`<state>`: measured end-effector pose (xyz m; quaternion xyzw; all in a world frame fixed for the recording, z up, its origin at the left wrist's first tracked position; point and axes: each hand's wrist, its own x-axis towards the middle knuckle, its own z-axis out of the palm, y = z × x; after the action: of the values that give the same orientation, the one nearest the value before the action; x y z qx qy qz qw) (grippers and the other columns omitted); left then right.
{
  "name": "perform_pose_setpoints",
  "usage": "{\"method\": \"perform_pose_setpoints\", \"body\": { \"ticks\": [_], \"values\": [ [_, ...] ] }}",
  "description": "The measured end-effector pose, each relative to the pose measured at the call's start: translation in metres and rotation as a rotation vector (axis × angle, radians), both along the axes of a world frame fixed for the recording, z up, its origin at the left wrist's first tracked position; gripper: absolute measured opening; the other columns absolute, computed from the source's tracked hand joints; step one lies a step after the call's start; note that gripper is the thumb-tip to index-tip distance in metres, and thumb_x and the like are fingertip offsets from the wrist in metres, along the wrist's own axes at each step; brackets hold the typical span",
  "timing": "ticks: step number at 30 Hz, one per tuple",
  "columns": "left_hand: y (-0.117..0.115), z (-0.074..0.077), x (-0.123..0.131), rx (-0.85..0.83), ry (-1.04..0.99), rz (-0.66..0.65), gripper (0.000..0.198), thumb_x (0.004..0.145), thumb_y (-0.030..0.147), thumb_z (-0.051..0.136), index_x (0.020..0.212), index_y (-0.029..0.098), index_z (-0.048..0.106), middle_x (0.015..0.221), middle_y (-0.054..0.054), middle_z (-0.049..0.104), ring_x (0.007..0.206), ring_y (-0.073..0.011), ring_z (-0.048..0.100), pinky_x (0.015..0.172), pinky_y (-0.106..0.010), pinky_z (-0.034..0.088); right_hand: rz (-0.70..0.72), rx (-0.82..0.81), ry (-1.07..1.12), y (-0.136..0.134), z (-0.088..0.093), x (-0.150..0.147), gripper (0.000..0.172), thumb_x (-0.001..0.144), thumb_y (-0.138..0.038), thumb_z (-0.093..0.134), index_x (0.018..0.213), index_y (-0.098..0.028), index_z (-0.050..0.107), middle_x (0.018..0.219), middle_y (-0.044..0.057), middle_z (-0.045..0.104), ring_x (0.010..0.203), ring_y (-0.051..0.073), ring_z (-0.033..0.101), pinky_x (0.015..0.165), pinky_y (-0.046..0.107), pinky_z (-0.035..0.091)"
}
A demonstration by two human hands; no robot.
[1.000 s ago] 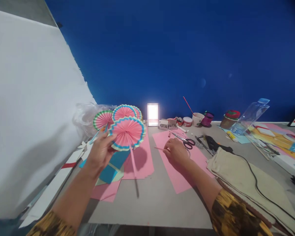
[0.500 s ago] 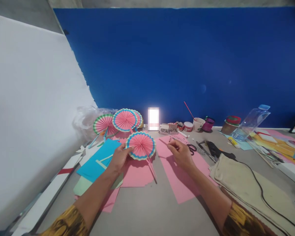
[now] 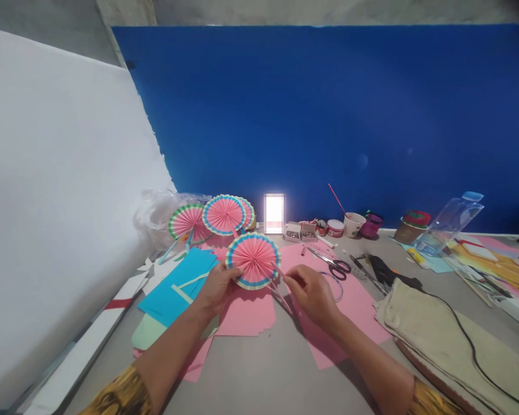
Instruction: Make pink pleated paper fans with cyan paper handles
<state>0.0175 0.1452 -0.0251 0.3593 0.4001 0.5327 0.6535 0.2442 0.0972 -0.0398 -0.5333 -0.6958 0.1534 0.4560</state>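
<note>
Pleated paper fan, pink with a blue-and-pale border, is held above the pink sheets near the middle of the table; its left rim is grasped by the left hand, thumb in front. A thin pink strip is pinched in the right hand, its tip seen across the fan's right edge — whether contact is made cannot be told. Much appears to be done: the pleats are spread into a full circle, and a stick handle seems fitted. The strip is judged not yet fastened. The fan's face is turned toward the near side; its long axis — set by the handle — is slanted from far left to near right, with the free end pointed near and right.
</note>
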Motion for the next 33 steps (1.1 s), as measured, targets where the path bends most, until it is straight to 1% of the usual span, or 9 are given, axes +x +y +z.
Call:
{"method": "perform_pose_setpoints", "body": {
  "ticks": [3,6,8,11,14,17,22,28,33],
  "values": [
    [0.0,0.001,0.0,-0.017,-0.042,-0.004,0.025,0.055,0.011,0.082,0.078,0.01,0.072,0.07,-0.004,0.075,0.061,-0.017,0.067,0.061,-0.028,0.056,0.036,-0.129,0.093,0.0,0.002,-0.002,0.024,0.093,-0.036,0.055,0.074,-0.021,0.057,0.068,-0.001,0.061,0.061,0.014,0.05,0.058,0.027,0.034],
    [0.001,0.002,-0.001,-0.027,-0.07,-0.009,0.016,0.056,0.009,0.079,0.068,0.012,0.068,0.058,0.0,0.068,0.052,-0.0127,0.06,0.054,-0.025,0.052,0.076,-0.197,0.21,0.0,0.008,-0.003,0.022,0.089,-0.035,0.058,0.072,-0.021,0.057,0.066,-0.002,0.06,0.059,0.013,0.048,0.057,0.026,0.034],
    [0.001,0.003,-0.002,-0.035,-0.088,-0.012,0.013,0.057,0.008,0.077,0.063,0.012,0.066,0.056,0.001,0.066,0.049,-0.0117,0.058,0.053,-0.024,0.05,0.152,-0.306,0.394,0.0,0.011,-0.004,0.022,0.085,-0.037,0.063,0.071,-0.02,0.058,0.066,-0.002,0.061,0.057,0.012,0.048,0.055,0.026,0.036],
    [0.003,0.001,-0.003,-0.05,-0.107,-0.022,0.011,0.057,0.006,0.074,0.062,0.013,0.066,0.056,0.0,0.066,0.049,-0.0119,0.057,0.053,-0.025,0.05,0.301,-0.535,0.755,0.0,0.014,-0.004,0.033,0.077,-0.047,0.075,0.073,-0.019,0.057,0.064,-0.002,0.061,0.051,0.01,0.048,0.052,0.024,0.038],
    [0.006,-0.002,-0.006,-0.071,-0.121,-0.021,0.01,0.059,0.006,0.073,0.06,0.012,0.065,0.055,0.0,0.065,0.048,-0.0119,0.057,0.053,-0.025,0.049,0.402,-0.697,0.939,0.001,0.014,-0.001,0.044,0.068,-0.051,0.086,0.075,-0.018,0.059,0.064,-0.003,0.059,0.05,0.007,0.046,0.05,0.022,0.037],
    [0.009,-0.005,-0.008,-0.1,-0.129,-0.018,0.009,0.06,0.006,0.072,0.06,0.012,0.065,0.056,-0.002,0.066,0.049,-0.0134,0.059,0.053,-0.027,0.05,0.455,-0.764,0.96,0.001,0.014,0.003,0.045,0.066,-0.05,0.089,0.075,-0.016,0.06,0.063,-0.004,0.059,0.05,0.006,0.044,0.049,0.02,0.036],
    [0.01,-0.008,-0.01,-0.121,-0.133,0.006,0.011,0.061,0.007,0.074,0.059,0.013,0.065,0.057,-0.002,0.067,0.051,-0.0142,0.06,0.054,-0.027,0.051,0.503,-0.79,0.841,0.001,0.012,0.003,0.042,0.068,-0.049,0.086,0.069,-0.016,0.059,0.055,-0.003,0.058,0.047,0.007,0.047,0.046,0.02,0.032],
    [0.01,-0.008,-0.006,-0.103,-0.127,0.034,0.018,0.058,0.005,0.076,0.054,0.015,0.061,0.05,0.001,0.063,0.047,-0.0113,0.056,0.05,-0.023,0.046,0.411,-0.867,0.965,0.007,0.003,0.003,0.041,0.064,-0.044,0.089,0.069,-0.016,0.059,0.058,-0.003,0.057,0.046,0.005,0.043,0.044,0.018,0.028],
    [0.005,0.0,-0.002,-0.072,-0.101,0.021,0.017,0.054,0.006,0.075,0.054,0.015,0.061,0.049,0.003,0.061,0.045,-0.0093,0.053,0.049,-0.022,0.045,0.373,-0.926,1.08,0.012,0.005,0.008,0.036,0.064,-0.035,0.089,0.075,-0.013,0.063,0.061,-0.003,0.055,0.047,0.003,0.041,0.043,0.015,0.026]
  ]
}}
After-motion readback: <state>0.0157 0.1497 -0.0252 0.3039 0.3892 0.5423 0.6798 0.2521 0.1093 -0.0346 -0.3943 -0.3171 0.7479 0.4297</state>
